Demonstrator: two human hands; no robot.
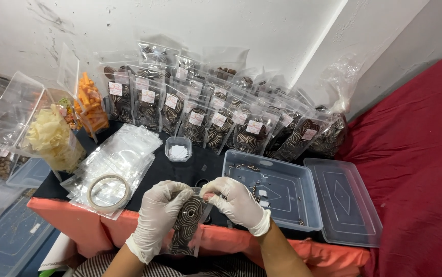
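Both gloved hands are pinching the top of a clear pouch [187,225] of spiral cookies over the lap, left hand [157,218] wrapping its side, right hand [236,202] closing fingers on the mouth. Looking light, slippery, the cookies brittle; edges seem the safest hold.

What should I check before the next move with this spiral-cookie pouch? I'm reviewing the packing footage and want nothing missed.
1. Pouch held by both hands, left hand and right hand: ok.
2. Gloves on both hands: ok.
3. Pouch holds cookies: ok.
4. Pouch mouth sealed: cannot tell, fingers cover it.
5. Tape roll near left hand: ok.
6. Label on this pouch: cannot tell.
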